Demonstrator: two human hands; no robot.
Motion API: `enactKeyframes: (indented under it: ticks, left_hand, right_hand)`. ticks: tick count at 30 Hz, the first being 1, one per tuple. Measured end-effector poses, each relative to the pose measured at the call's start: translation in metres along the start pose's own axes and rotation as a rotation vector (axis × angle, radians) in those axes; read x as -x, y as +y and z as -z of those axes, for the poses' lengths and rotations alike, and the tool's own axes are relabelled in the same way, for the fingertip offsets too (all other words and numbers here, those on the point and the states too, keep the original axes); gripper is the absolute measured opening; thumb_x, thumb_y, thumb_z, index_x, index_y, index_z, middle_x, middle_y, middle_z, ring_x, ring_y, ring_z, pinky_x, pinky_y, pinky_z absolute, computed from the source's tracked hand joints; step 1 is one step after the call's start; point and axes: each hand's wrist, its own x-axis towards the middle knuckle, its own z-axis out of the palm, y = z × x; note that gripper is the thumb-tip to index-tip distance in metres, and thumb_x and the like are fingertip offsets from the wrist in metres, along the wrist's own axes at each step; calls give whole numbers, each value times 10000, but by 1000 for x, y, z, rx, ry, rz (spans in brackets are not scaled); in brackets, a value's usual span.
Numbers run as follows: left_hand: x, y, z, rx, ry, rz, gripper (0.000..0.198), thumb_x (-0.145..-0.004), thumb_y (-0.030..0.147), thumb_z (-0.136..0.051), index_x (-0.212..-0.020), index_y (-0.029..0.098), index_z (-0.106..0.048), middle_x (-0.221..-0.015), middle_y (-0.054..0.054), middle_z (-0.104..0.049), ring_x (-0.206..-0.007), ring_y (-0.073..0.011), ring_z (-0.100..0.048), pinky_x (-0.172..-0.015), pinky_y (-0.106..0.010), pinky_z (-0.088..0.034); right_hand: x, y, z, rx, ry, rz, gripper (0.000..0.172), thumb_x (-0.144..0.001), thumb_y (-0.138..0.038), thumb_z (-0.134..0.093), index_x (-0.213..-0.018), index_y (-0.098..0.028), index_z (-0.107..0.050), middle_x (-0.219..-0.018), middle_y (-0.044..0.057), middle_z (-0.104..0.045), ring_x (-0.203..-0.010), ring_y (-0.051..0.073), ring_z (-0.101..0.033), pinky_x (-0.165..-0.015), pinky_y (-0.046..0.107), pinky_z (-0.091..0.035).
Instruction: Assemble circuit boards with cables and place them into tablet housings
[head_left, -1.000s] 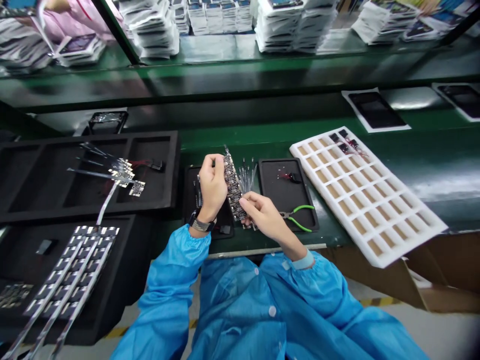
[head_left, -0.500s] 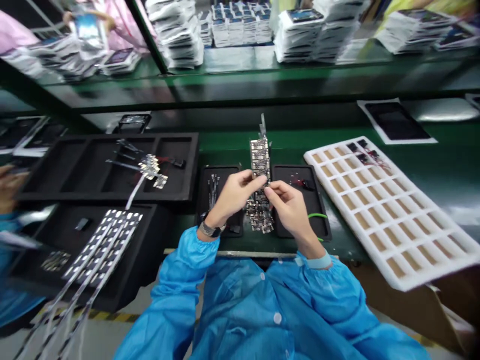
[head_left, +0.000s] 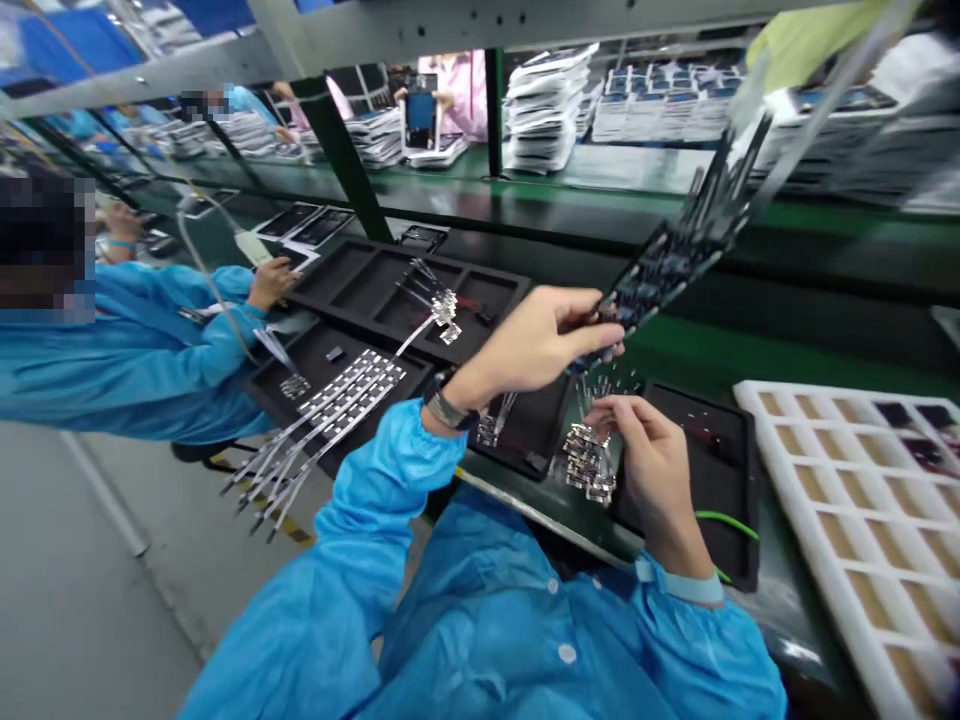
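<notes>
My left hand (head_left: 532, 340) is closed around a strip of dark circuit boards (head_left: 652, 275), raised and tilted up to the right. Thin dark flat cables fan out from its far end. Below it, my right hand (head_left: 656, 455) has its thumb and fingers pinched together above a loose pile of small circuit boards (head_left: 589, 465). Whatever those fingertips grip is too small to make out. Left of the pile lies a small black tray (head_left: 551, 425) with a few boards with cables (head_left: 491, 428). Another black tray (head_left: 724, 480), holding a green wire (head_left: 727, 518), is partly behind my right hand.
A white foam tray (head_left: 806, 515) with many compartments lies to the right. On the left are black divided trays (head_left: 337, 265) and strips of white-and-black parts (head_left: 352, 395). A co-worker in blue (head_left: 135, 350) sits farther left. Stacked wrapped panels (head_left: 547, 110) line the shelf.
My view has turned left. My left hand has lifted the board strip up and tilted it to the right. My right hand has left the strip and is down at the loose pile.
</notes>
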Motion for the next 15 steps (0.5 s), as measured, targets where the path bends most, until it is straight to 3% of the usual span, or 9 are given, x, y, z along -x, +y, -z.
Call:
enactKeyframes:
  ticks: [4,7,10,15]
  left_hand:
    - [-24,31,66,-272,-4,61,147,-895,228,-783,-837,127,-693,-839,-42,-706,-854,-189,-687,-838,-345,-547]
    - [-18,45,118,-447,23,229,131,-838,201,-819,-835,129,-709,-801,-22,-681,-888,-218,-689,-865,-371,-546]
    - [10,52,162,-473,150,394,143,-795,174,-849,-879,133,-740,-830,-33,-713,-954,-256,-708,-905,-391,-559]
    - [75,48,217,-319,521,541,202,-714,106,-910,-815,143,-738,-809,-68,-736,-859,-259,-720,-868,-421,-592]
  right_hand:
    - [0,1,-3,31,-77,-35,308,-996,-526,-721,-942,-230,-790,-803,38,-756,-683,184,-618,-687,317,-510]
    - [4,6,3,57,-125,-71,331,-986,-543,-723,-933,-225,-794,-788,43,-756,-683,186,-624,-672,314,-516]
    - [7,16,15,74,-116,-93,348,-973,-558,-731,-928,-219,-798,-790,49,-757,-689,190,-630,-668,315,-522]
    - [7,33,28,94,-86,-135,358,-951,-567,-749,-919,-215,-802,-796,62,-761,-692,206,-635,-661,331,-524]
